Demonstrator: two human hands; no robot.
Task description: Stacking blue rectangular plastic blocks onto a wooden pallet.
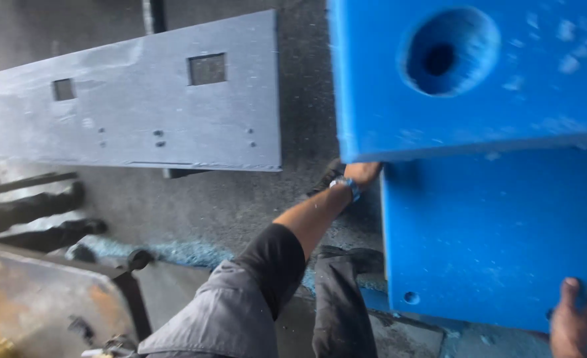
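— Where's the blue block (pixel 492 232)?

— Standing on the dark floor (pixel 240 199), right of the grey plate (pixel 134 106). I see the left hand (pixel 361 172) gripping under its upper slab's edge, fingers hidden. The right hand (pixel 572 318) clasps the block's lower corner, fingers curled round it.

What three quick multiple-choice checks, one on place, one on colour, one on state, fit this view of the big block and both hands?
1. Where is the left hand?
A. under the blue block's upper overhang
B. on the grey plate
C. on the floor

2. What colour is the block?
A. red
B. blue
C. green

3. What is the right hand doing?
A. hanging free
B. holding a tool
C. gripping the block's lower corner

Answers: 1 A, fingers tucked beneath the overhang; 2 B, every face is blue; 3 C, fingers wrap the lower edge.
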